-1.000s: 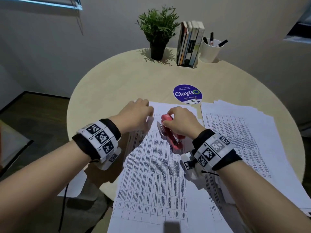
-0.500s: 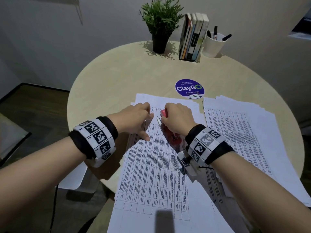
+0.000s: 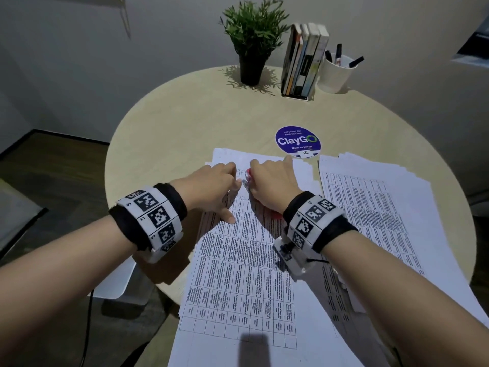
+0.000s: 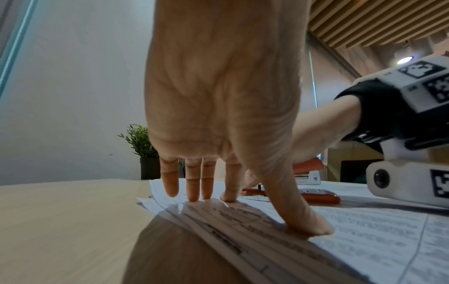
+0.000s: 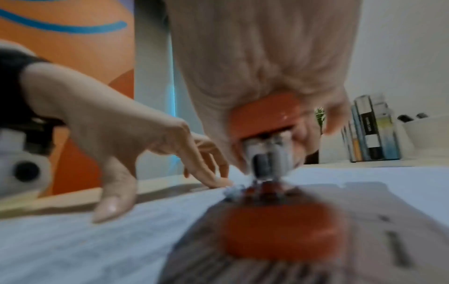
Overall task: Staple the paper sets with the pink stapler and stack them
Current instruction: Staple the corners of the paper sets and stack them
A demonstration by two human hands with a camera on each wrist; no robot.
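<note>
The printed paper set [image 3: 238,274] lies in front of me on the round table [image 3: 185,123]. My left hand [image 3: 211,186] presses its far left corner with straight fingers [image 4: 192,182] and a spread thumb. Just to its right, my right hand [image 3: 272,181] covers and grips the pink stapler [image 3: 248,171], which sits on the set's top edge. In the left wrist view the stapler [image 4: 308,167] has its top arm raised above its base. In the blurred right wrist view my right hand [image 5: 255,57] wraps the stapler's top [image 5: 264,115]. A second pile of sheets [image 3: 370,207] lies to the right.
At the back of the table stand a potted plant [image 3: 254,41], a rack of books [image 3: 304,62] and a white cup of pens [image 3: 336,72]. A round blue sticker [image 3: 297,141] lies just beyond the papers. The near sheets overhang the table's front edge.
My right hand has slid forward over the stapler toward the paper's far edge, hiding most of it. My left thumb has spread down onto the sheet.
</note>
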